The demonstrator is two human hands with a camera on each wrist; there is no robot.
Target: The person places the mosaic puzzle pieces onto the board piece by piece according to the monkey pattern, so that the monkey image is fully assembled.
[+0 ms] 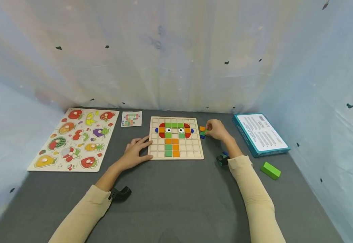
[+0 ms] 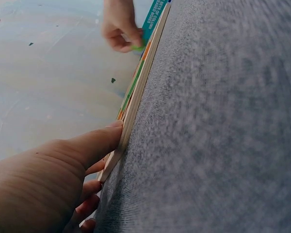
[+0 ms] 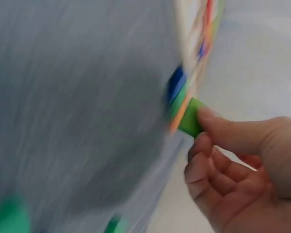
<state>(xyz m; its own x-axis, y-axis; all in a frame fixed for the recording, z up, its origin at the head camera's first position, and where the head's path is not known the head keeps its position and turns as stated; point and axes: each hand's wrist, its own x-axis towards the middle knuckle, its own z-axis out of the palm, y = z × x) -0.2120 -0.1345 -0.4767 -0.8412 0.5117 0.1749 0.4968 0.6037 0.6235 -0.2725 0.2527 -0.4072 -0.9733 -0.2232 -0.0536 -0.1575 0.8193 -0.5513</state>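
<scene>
A wooden grid board (image 1: pixel 190 148) lies in the middle of the table, with red, orange, green and blue tiles forming a face with two eyes. My left hand (image 1: pixel 135 152) rests against the board's left edge, fingers spread; its thumb (image 2: pixel 99 143) touches the board's rim in the left wrist view. Just right of the board, my right hand (image 1: pixel 216 129) pinches a small light green tile (image 3: pixel 190 119) between thumb and fingers. Beside that tile, a few loose tiles lie close together: a blue tile (image 3: pixel 176 82), a green tile (image 3: pixel 177 103) and an orange tile (image 1: pixel 202 128).
A pattern card (image 1: pixel 131 119) lies left of the board. Farther left is a fruit puzzle board (image 1: pixel 73 141). On the right are a teal box (image 1: pixel 261 135) and a light green block (image 1: pixel 270 170). More pieces (image 1: pixel 225 154) sit partly hidden under the right wrist.
</scene>
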